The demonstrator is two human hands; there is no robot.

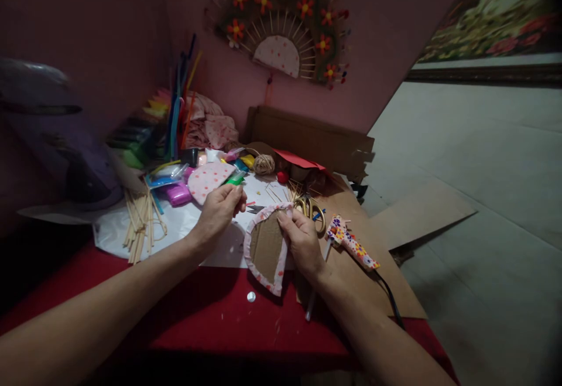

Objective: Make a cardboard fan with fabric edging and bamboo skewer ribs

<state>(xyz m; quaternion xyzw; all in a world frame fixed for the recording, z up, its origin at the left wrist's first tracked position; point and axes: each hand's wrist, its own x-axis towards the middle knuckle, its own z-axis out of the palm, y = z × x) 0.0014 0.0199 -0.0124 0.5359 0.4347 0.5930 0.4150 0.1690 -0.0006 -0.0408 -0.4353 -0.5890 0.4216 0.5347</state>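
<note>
In my right hand [302, 239] is a half-circle cardboard piece [266, 248], thumb on its bare brown side. Pink dotted fabric is folded over its rim. My left hand [223, 207] is raised to the left of it, fingertips pinched together and apart from the cardboard; whatever they hold, if anything, is too small to see. Behind the left hand lies a second half-circle [208, 180], covered in pink dotted fabric. Scissors [312, 210] with gold handles lie just beyond my right hand, partly covered by it. A flower-patterned glue gun [351, 242] rests to the right.
Bamboo sticks [139, 219] lie at the left on white sheeting. Farther back are a ball of twine [264, 164], coloured clay packets [178, 194] and pipe cleaners [178, 105]. The glue gun's cord [390, 295] runs over flat cardboard [369, 286]. A flowered fan [276, 55] hangs on the wall.
</note>
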